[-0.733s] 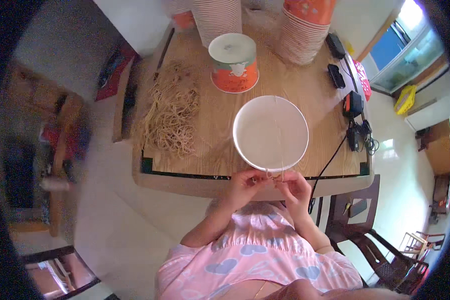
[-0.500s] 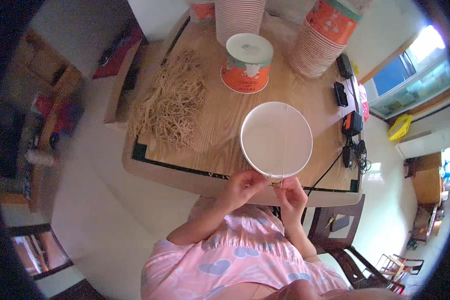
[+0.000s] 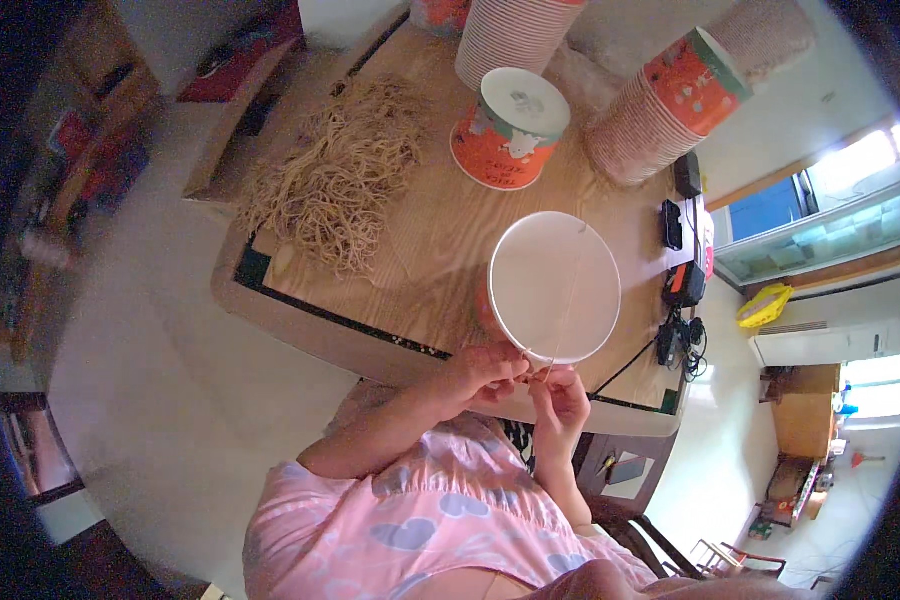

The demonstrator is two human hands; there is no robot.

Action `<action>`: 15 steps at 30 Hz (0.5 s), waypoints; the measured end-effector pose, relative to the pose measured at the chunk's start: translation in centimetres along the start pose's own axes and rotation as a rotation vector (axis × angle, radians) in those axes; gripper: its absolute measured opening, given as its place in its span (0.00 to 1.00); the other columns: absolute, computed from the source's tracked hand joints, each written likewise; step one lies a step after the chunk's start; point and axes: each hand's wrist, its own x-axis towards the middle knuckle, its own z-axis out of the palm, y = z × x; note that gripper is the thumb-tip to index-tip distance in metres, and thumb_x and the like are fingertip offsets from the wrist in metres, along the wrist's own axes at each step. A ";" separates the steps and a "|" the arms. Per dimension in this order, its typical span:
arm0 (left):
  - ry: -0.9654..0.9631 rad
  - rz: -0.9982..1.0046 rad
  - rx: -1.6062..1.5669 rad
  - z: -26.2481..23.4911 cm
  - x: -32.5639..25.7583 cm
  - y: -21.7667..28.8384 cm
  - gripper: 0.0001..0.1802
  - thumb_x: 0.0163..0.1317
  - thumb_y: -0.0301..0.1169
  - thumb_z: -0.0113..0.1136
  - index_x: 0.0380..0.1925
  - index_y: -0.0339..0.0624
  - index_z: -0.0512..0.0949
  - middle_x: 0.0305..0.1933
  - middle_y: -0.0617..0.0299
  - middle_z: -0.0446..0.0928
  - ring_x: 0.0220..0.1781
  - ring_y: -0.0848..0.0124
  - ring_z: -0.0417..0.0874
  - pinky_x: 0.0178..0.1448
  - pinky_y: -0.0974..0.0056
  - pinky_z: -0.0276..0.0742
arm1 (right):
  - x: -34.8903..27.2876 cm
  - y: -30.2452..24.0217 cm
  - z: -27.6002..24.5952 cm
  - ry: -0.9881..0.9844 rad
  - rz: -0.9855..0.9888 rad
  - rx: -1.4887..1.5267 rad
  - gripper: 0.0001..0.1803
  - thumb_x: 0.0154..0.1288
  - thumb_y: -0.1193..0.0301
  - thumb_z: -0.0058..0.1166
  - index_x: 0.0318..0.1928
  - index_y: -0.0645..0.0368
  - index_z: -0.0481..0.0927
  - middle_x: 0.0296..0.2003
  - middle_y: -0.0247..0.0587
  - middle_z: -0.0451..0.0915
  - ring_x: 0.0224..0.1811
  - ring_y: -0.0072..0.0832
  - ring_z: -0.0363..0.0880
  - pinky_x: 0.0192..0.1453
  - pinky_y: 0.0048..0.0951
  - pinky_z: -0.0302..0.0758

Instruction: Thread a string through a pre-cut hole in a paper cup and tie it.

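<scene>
A paper bucket (image 3: 555, 285), white inside, stands near the table's front edge with its mouth toward me. A thin tan string (image 3: 567, 300) runs across its mouth from the far rim to the near rim. At the near rim my left hand (image 3: 490, 372) is closed, pinching the string's end by the bucket's edge. Close beside it, my right hand (image 3: 560, 402) holds the string between thumb and fingers. Fingers partly hide the spot where string and rim meet. Left of the bucket lies a loose heap of tan strings (image 3: 335, 180).
An upside-down orange and green paper bucket (image 3: 510, 130) stands behind. Tall stacks of nested buckets (image 3: 520, 38) and more orange-topped ones (image 3: 660, 110) rise at the back. Black adapters and cables (image 3: 680, 340) line the table's right edge. A dark chair (image 3: 610, 462) stands below right.
The whole view has turned and shifted slightly. Both hands stay at the near rim; the left fingers have curled more over the string, and the right hand has drawn slightly down from the rim.
</scene>
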 end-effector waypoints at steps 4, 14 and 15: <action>-0.038 0.147 0.268 -1.2 0.2 0.2 0.10 0.59 0.37 0.57 0.33 0.43 0.78 0.19 0.72 0.69 0.18 0.83 0.64 0.22 0.76 0.57 | 0.4 -0.6 -0.2 -0.028 -0.014 -0.020 0.05 0.57 0.84 0.49 0.31 0.62 0.72 0.32 0.32 0.73 0.33 0.18 0.70 0.40 0.18 0.67; -0.065 0.031 -0.013 -1.1 0.9 -0.3 0.09 0.57 0.36 0.59 0.34 0.44 0.78 0.25 0.71 0.72 0.25 0.82 0.68 0.25 0.76 0.62 | 0.2 0.5 -1.0 -0.170 0.066 0.025 0.03 0.58 0.83 0.51 0.33 0.64 0.73 0.32 0.33 0.75 0.34 0.19 0.73 0.40 0.20 0.69; -0.117 -0.029 -0.139 -1.1 1.0 -0.4 0.10 0.57 0.36 0.59 0.35 0.44 0.77 0.27 0.71 0.73 0.27 0.82 0.70 0.27 0.77 0.63 | 0.2 0.7 -1.2 -0.169 0.064 0.023 0.03 0.58 0.83 0.51 0.33 0.64 0.73 0.32 0.33 0.75 0.34 0.19 0.73 0.40 0.20 0.69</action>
